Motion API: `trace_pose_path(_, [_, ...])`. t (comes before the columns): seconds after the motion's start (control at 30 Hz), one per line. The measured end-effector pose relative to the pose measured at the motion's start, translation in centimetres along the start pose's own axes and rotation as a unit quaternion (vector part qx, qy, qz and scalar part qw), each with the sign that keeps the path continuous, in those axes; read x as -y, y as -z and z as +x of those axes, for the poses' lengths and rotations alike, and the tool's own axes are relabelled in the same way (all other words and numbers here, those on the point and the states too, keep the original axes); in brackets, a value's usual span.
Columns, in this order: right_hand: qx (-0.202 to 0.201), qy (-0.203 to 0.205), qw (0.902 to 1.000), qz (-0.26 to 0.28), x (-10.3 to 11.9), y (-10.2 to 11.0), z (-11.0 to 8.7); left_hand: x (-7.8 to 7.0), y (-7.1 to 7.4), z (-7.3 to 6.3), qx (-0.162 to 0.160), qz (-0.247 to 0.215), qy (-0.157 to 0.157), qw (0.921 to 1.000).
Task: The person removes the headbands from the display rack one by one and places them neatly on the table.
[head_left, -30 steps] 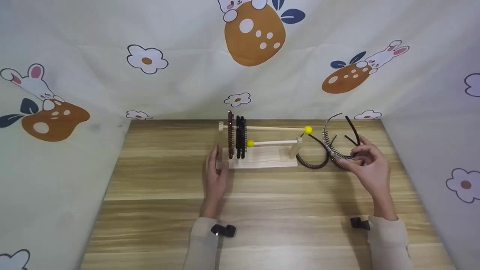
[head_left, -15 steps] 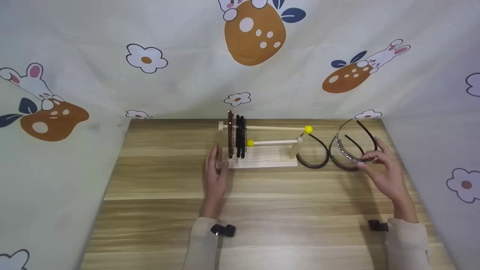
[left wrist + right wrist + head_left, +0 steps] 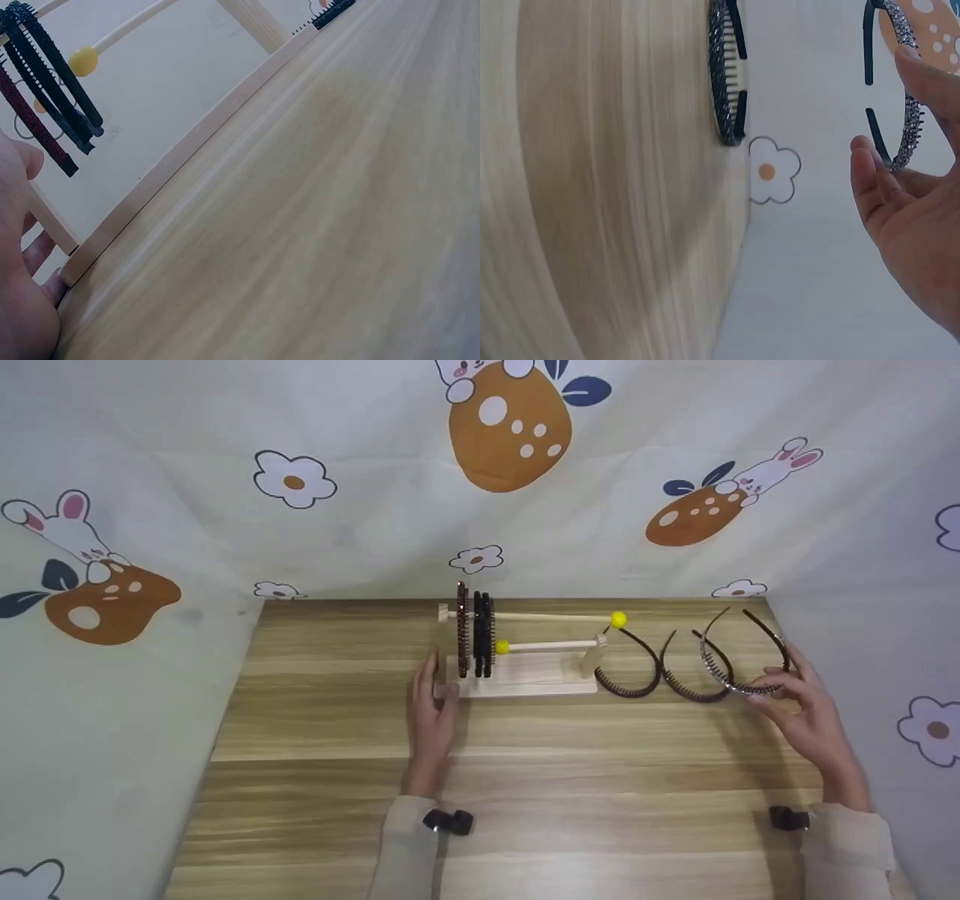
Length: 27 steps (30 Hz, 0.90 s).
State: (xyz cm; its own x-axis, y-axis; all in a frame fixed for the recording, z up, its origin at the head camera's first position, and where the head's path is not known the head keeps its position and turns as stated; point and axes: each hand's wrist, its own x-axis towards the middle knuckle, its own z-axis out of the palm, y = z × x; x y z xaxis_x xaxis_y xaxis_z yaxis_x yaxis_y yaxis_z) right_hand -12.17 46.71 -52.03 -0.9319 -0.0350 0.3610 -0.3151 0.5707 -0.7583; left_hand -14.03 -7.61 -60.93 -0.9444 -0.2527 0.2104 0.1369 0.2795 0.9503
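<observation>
In the head view my left hand (image 3: 433, 720) grips the left end of a wooden stand (image 3: 525, 688), with the fingers along its outer side. On the stand's upper rod hang a dark red headband (image 3: 462, 637) and black toothed headbands (image 3: 486, 641). My right hand (image 3: 814, 727) pinches a sparkly silver-and-black headband (image 3: 710, 669) between thumb and fingers, its open ends pointing away from me. Held up at the far right, this headband overlaps one of two dark toothed headbands (image 3: 628, 693) on the table. In the right wrist view the held headband (image 3: 913, 120) shows its glittering studs.
Each of the stand's two rods ends in a yellow ball (image 3: 618, 619); the lower rod points left from the right post (image 3: 592, 660). A wood-grain table (image 3: 585, 780) lies beneath. Printed cloth (image 3: 360, 540) hangs behind it and along both sides.
My right hand has carried the silver headband to the right, from over the second dark headband to mostly past it. My left hand stays at the stand's end.
</observation>
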Motion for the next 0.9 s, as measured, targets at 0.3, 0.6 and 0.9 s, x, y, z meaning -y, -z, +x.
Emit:
trace_pose_path(0.3, [-0.027,0.000,0.9996,-0.006,-1.8,1.1,-0.8,0.1,0.0,0.0,0.001,-0.005,0.010,0.9999])
trace_pose_path(0.6, [-0.037,-0.054,0.9960,-0.061,-3.4,2.9,-1.7,0.2,0.0,-0.1,0.004,0.004,-0.006,1.0000])
trace_pose_path(0.9, [-0.020,-0.073,0.9933,-0.088,-4.7,4.2,-1.9,0.0,0.1,0.0,0.007,0.011,0.003,0.9999])
